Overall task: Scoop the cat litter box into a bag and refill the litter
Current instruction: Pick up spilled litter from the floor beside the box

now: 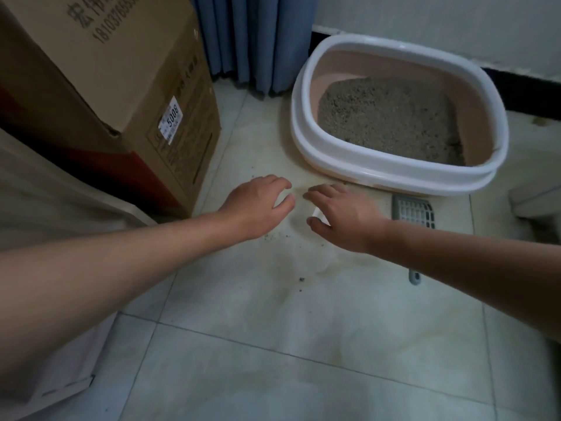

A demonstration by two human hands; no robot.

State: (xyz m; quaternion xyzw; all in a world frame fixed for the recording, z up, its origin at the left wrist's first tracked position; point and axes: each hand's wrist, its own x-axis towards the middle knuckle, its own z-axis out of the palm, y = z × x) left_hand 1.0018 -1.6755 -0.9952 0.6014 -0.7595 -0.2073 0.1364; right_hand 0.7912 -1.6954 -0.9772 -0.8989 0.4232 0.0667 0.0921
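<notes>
The litter box (306,147), white-rimmed with pink inner walls, stands on the tiled floor at the upper right. Grey litter (391,117) fills its bottom. A grey slotted scoop (414,212) lies on the floor in front of the box, its middle hidden under my right forearm. A thin, yellowish see-through sheet, perhaps a bag (273,141), lies flat on the tiles left of the box. My left hand (261,205) and my right hand (343,217) hover close together just above it, fingers loosely bent, holding nothing. A small white curved thing (321,215) shows beside my right thumb.
A large cardboard box (121,86) stands at the left, with a blue curtain (255,41) behind it. A pale flat object (45,208) lies at the lower left. Loose litter grains (300,281) dot the tiles. A wall with a black skirting (531,89) runs behind the box.
</notes>
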